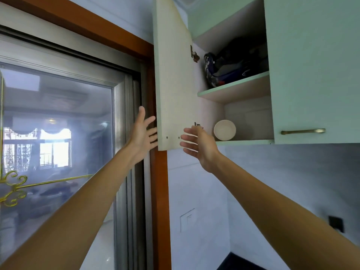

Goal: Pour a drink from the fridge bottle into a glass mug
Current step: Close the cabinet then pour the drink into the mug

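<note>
Glass mug, bottle: neither in frame. Left hand (143,133), centre frame, is spread flat and holds nothing, fingertips hidden behind the free edge of the open cupboard door (173,75). Right hand (196,145) has straight, empty fingers over the door's lower inner corner; contact unclear. Lower shelf holds a pale bowl (224,130), upper shelf a dark blue bag (229,65). Right: closed door with brass handle (303,131). Left: glass sliding door (58,123). No legible writing.
</note>
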Demonstrator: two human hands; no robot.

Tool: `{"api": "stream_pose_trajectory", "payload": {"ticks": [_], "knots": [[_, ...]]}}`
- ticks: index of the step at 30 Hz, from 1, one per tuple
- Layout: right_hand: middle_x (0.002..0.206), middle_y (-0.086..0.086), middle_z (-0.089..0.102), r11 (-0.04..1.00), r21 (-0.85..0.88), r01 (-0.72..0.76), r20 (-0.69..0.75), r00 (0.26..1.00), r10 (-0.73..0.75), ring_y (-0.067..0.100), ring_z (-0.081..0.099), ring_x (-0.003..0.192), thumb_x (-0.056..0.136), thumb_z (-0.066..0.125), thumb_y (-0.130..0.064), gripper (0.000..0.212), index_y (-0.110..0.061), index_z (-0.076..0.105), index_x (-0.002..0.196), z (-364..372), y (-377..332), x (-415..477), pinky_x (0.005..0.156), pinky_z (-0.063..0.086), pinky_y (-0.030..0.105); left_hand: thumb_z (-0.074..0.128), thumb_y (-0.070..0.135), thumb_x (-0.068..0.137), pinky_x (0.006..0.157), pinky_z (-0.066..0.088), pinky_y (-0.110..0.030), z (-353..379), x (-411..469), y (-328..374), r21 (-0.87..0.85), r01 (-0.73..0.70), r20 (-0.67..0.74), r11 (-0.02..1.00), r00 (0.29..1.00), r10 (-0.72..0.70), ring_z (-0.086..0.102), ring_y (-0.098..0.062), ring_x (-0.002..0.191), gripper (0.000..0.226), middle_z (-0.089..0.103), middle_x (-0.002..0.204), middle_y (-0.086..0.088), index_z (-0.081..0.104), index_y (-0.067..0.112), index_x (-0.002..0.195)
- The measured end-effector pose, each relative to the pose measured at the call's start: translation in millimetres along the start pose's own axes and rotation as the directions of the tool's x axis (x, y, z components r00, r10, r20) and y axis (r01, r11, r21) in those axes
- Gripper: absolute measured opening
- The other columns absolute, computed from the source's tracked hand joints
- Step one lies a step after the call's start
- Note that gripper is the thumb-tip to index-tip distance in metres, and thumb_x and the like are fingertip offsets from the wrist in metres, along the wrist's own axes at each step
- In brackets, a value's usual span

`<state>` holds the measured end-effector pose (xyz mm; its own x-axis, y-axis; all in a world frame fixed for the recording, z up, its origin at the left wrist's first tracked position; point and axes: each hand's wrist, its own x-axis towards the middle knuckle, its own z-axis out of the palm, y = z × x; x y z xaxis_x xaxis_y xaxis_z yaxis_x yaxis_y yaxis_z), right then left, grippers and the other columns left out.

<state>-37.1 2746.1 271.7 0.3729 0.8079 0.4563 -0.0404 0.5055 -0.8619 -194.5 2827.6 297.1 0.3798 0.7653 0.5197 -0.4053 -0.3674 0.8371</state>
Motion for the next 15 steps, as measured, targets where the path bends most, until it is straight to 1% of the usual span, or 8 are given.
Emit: {"api": "stream_pose_trajectory", "payload": {"ticks": [3,7,11,13,15], "knots": [[0.102,0.005,0.072,0.999,-0.028,0.017,-0.048,0.999,-0.019,0.022,0.069,0.091,0.101,0.043,-0.03,0.028,-0.016,0.067,0.103,-3.3,-7.7,-9.7,0.082,0.056,0.031,0.03,0.078,0.083,0.112,0.031,-0.053,16.7,-6.5,1.0,-0.042,0.02,0.088,0.999,0.996,-0.017,0.042,-0.033,0.134,0.086,0.037,0.151,-0.016,0.029,0.026,0.151],[0.097,0.005,0.072,0.998,-0.052,0.021,-0.104,0.994,-0.026,0.022,0.07,0.088,0.098,0.045,-0.029,0.027,-0.015,0.067,0.102,-21.1,-21.8,-20.3,0.079,0.055,0.031,0.025,0.074,0.088,0.11,0.033,-0.05,57.5,-14.7,3.0,-0.065,0.066,0.203,0.996,0.978,-0.052,0.039,-0.034,0.137,0.079,0.034,0.153,-0.016,0.027,0.027,0.151],[0.092,0.006,0.072,0.997,-0.064,0.05,-0.189,0.98,-0.062,0.021,0.069,0.082,0.095,0.047,-0.027,0.023,-0.015,0.067,0.095,-52.1,-38.1,-37.3,0.068,0.053,0.028,0.022,0.072,0.09,0.113,0.031,-0.05,102.9,-17.9,-0.3,-0.029,0.082,0.267,0.996,0.961,-0.072,0.037,-0.033,0.138,0.076,0.033,0.154,-0.014,0.026,0.026,0.151],[0.093,0.006,0.072,0.995,-0.073,0.066,-0.219,0.972,-0.08,0.021,0.068,0.082,0.095,0.046,-0.026,0.025,-0.014,0.067,0.098,-71.6,-46.4,-44.2,0.068,0.052,0.028,0.023,0.071,0.091,0.109,0.034,-0.047,123.1,-16.8,-5.5,-0.012,0.071,0.287,0.997,0.956,-0.065,0.039,-0.032,0.137,0.075,0.034,0.153,-0.013,0.027,0.025,0.151],[0.09,0.005,0.072,0.994,-0.086,0.068,-0.245,0.966,-0.087,0.02,0.068,0.08,0.095,0.046,-0.027,0.028,-0.012,0.068,0.103,-92.3,-53.2,-49.3,0.068,0.052,0.029,0.025,0.07,0.092,0.102,0.038,-0.043,139.2,-14.9,-12.2,0.007,0.053,0.28,0.999,0.959,-0.052,0.041,-0.031,0.135,0.074,0.036,0.152,-0.013,0.03,0.023,0.149]]}}
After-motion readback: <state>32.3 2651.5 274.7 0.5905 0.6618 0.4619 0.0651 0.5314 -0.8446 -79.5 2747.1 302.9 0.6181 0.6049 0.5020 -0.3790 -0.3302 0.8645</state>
